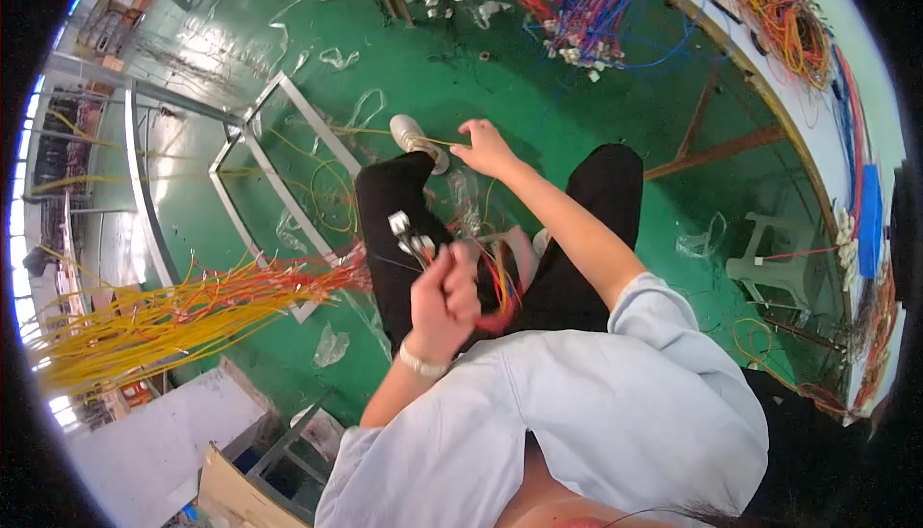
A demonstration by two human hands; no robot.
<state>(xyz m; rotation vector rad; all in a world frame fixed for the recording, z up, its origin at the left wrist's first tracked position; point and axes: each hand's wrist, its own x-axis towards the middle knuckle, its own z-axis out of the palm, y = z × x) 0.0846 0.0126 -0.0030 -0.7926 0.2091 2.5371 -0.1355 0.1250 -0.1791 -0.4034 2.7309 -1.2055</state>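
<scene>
Left hand clutches pliers; right hand pinches yellow wire.

I'm looking straight down at a seated person over a green floor. The left hand is fisted around a small tool and some wires above the lap. The right hand reaches out past the knee, pinching a thin yellow wire near a white shoe. A yellow-and-red wire bundle fans out to the left, across a metal frame.
</scene>
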